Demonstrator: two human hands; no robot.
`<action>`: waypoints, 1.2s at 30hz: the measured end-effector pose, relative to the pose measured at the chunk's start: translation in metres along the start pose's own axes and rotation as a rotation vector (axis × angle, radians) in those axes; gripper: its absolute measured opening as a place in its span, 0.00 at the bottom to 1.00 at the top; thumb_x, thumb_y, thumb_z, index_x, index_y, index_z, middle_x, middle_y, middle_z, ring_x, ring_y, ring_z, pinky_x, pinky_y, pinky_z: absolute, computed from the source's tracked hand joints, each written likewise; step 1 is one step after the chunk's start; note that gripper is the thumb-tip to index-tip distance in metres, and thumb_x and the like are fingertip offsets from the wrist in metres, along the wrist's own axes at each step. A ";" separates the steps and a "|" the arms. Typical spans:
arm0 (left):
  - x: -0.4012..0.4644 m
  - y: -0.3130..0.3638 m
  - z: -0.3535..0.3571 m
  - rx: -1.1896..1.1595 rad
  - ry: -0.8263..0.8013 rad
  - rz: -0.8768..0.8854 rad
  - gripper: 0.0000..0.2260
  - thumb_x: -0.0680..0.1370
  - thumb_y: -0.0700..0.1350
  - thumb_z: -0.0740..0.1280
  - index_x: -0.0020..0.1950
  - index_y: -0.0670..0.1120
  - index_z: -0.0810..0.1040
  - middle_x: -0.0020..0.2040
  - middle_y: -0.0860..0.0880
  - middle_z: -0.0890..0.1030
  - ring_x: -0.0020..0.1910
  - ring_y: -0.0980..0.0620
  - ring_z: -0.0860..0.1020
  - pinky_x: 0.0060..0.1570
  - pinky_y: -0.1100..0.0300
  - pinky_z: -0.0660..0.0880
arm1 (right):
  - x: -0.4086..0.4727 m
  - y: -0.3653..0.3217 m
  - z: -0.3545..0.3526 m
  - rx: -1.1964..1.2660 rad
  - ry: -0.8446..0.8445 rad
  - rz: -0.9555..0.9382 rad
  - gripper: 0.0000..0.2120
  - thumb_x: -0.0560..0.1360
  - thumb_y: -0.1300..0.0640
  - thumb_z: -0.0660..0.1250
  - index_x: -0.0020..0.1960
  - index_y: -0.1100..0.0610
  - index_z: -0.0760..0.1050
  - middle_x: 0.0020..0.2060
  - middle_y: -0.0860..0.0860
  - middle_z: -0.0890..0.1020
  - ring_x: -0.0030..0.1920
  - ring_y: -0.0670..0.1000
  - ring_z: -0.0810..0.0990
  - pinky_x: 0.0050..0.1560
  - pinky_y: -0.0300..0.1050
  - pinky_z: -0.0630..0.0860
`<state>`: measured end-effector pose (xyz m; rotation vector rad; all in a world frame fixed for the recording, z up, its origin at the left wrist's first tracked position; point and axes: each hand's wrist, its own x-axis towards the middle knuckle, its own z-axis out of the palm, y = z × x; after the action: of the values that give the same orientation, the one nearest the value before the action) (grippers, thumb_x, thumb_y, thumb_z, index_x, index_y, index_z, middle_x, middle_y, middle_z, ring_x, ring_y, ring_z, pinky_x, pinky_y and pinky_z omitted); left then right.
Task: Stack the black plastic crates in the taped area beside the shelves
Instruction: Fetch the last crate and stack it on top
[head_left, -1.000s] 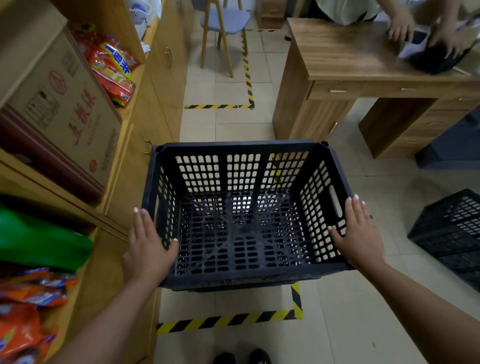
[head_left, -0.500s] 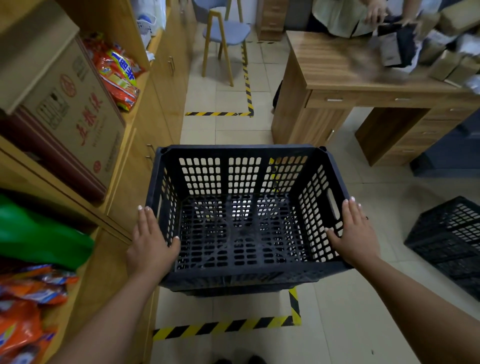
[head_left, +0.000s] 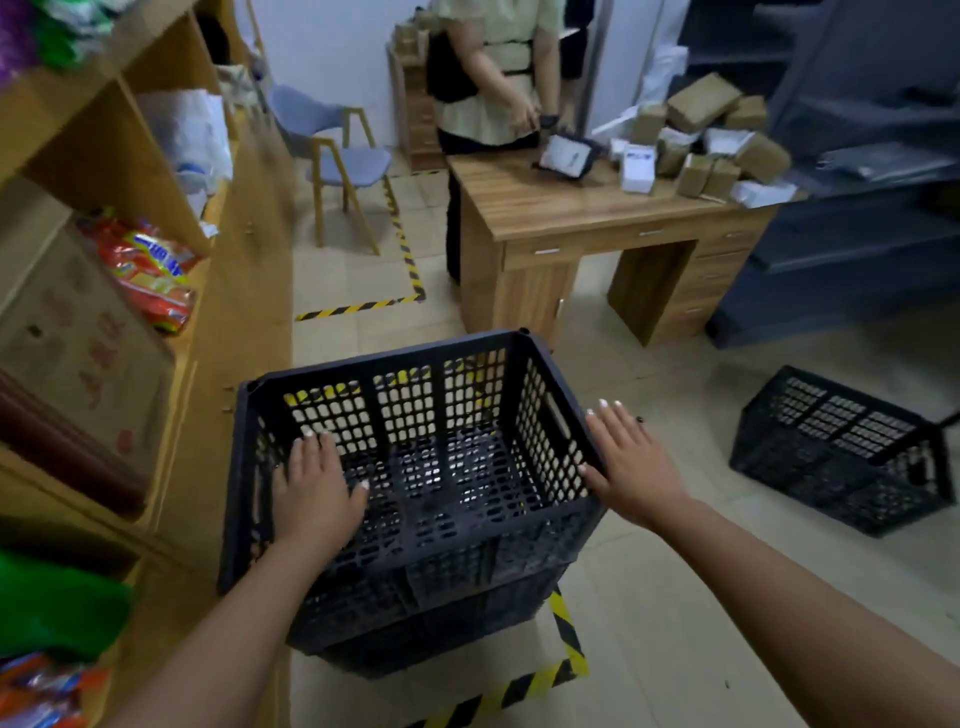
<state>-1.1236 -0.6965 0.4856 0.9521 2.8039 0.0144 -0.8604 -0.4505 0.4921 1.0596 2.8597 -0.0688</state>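
Observation:
A black plastic crate (head_left: 415, 364) sits on top of another black crate (head_left: 415, 639) on the floor, inside the yellow-and-black taped area (head_left: 569, 639) beside the wooden shelves (head_left: 249, 291). My left hand (head_left: 311, 488) hovers flat over the top crate's left side, fingers extended, holding nothing. My right hand (head_left: 628, 467) lies flat against the outside of the right wall, thumb at the rim, fingers straight. A third black crate (head_left: 841, 452) lies on the floor to the right.
Shelves on the left hold a cardboard box (head_left: 78, 343) and snack packets (head_left: 145, 270). A wooden desk (head_left: 571, 208) with small boxes stands ahead, a person (head_left: 493, 78) behind it. A chair (head_left: 337, 156) stands at the back.
My left hand has come off the outside of the left wall and now sits over the crate's inside. My right hand's grip has flattened. The view has tilted up.

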 end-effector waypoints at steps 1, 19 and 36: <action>0.002 0.021 -0.009 -0.007 0.019 0.050 0.36 0.80 0.59 0.56 0.78 0.42 0.43 0.79 0.44 0.46 0.78 0.46 0.45 0.76 0.48 0.50 | -0.009 0.007 -0.008 -0.002 0.022 -0.005 0.34 0.80 0.41 0.51 0.77 0.55 0.41 0.77 0.54 0.43 0.76 0.52 0.37 0.74 0.49 0.41; -0.052 0.505 -0.037 0.000 0.236 0.914 0.33 0.79 0.58 0.58 0.78 0.45 0.51 0.78 0.46 0.58 0.76 0.47 0.56 0.74 0.49 0.54 | -0.132 0.350 -0.047 0.035 0.140 0.316 0.33 0.77 0.40 0.50 0.77 0.54 0.51 0.77 0.54 0.50 0.76 0.56 0.48 0.74 0.56 0.52; 0.032 0.884 0.043 0.056 0.064 1.273 0.32 0.77 0.54 0.63 0.76 0.43 0.59 0.75 0.43 0.64 0.74 0.45 0.61 0.72 0.48 0.60 | -0.117 0.689 0.002 0.047 -0.003 0.622 0.32 0.80 0.43 0.51 0.77 0.52 0.41 0.77 0.53 0.42 0.75 0.52 0.36 0.74 0.51 0.41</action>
<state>-0.6083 0.0232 0.4973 2.5227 1.7547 0.1300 -0.3223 -0.0040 0.4949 1.8892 2.3978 -0.0906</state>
